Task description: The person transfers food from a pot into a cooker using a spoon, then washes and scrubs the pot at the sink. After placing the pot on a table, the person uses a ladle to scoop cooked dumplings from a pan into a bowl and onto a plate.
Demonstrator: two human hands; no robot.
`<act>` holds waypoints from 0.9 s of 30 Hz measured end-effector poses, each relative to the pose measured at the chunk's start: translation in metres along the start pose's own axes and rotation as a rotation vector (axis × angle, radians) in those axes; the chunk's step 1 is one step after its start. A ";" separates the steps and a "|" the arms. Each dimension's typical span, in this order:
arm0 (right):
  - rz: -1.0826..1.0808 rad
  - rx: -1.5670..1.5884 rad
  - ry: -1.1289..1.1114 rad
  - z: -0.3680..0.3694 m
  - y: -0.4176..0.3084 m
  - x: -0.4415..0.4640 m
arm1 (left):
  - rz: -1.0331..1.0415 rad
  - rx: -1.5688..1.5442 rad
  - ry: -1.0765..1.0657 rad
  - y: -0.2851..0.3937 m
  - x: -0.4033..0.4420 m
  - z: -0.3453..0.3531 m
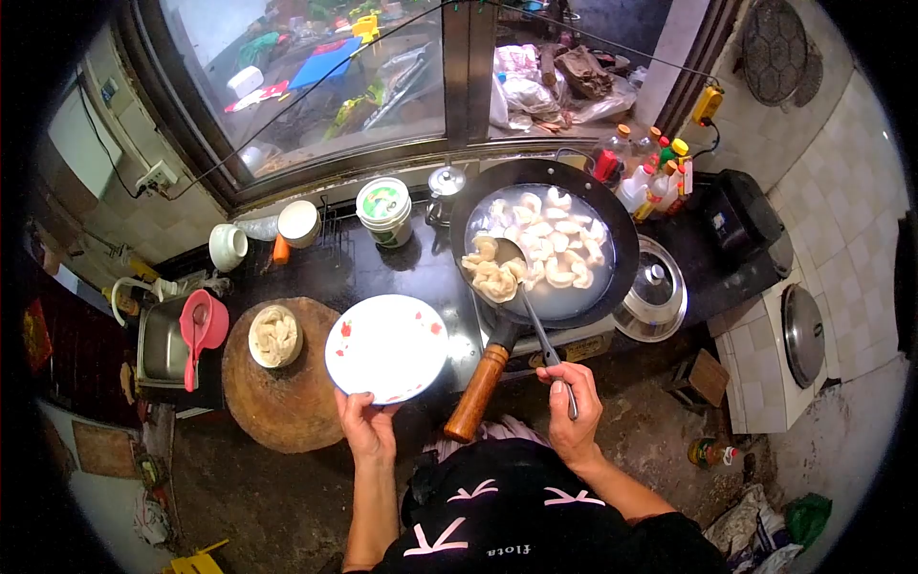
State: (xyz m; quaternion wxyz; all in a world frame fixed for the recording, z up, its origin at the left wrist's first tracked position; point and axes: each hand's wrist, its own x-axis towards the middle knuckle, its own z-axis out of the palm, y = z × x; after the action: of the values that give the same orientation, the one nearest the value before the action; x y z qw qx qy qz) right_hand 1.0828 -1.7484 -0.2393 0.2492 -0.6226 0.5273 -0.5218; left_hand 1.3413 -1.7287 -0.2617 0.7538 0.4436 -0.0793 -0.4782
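My left hand (367, 424) grips the near rim of a white plate (384, 349) with red flower marks, held beside the wok. My right hand (572, 407) is closed round the handle of a metal ladle (537, 327). Several dumplings (495, 280) are heaped in the ladle, over the near left part of the wok. More dumplings float in cloudy water in the black wok (626, 244), whose wooden handle (476, 392) points toward me between my hands. Left of the plate, a bowl of dumplings (275, 335) stands on a round wooden board (277, 416).
A silver pot lid (654, 289) lies right of the wok, with several bottles (650, 167) behind it. A green and white tub (384, 212) stands behind the plate. At left are a sink (164, 342) and a pink dipper (203, 325).
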 end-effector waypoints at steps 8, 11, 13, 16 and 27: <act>0.072 0.132 0.051 -0.004 -0.004 -0.006 | -0.006 0.025 -0.031 -0.001 0.005 -0.003; 0.237 0.414 0.108 -0.009 -0.002 -0.006 | 0.015 0.042 -0.051 0.002 0.007 0.005; 0.340 0.509 0.118 -0.017 -0.008 0.000 | 0.028 0.064 -0.058 0.004 0.007 0.012; 0.385 0.583 0.149 -0.022 -0.005 0.003 | 0.037 0.083 -0.070 0.007 0.008 0.025; 0.545 0.828 0.126 -0.037 0.011 0.047 | 0.026 0.119 -0.153 0.004 0.015 0.038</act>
State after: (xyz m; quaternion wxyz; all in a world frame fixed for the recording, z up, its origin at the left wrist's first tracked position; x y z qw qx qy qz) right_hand 1.0401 -1.7860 -0.2190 0.5703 -0.2781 0.4334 -0.6400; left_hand 1.3312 -1.7627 -0.2407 0.7240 0.4488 -0.1709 -0.4951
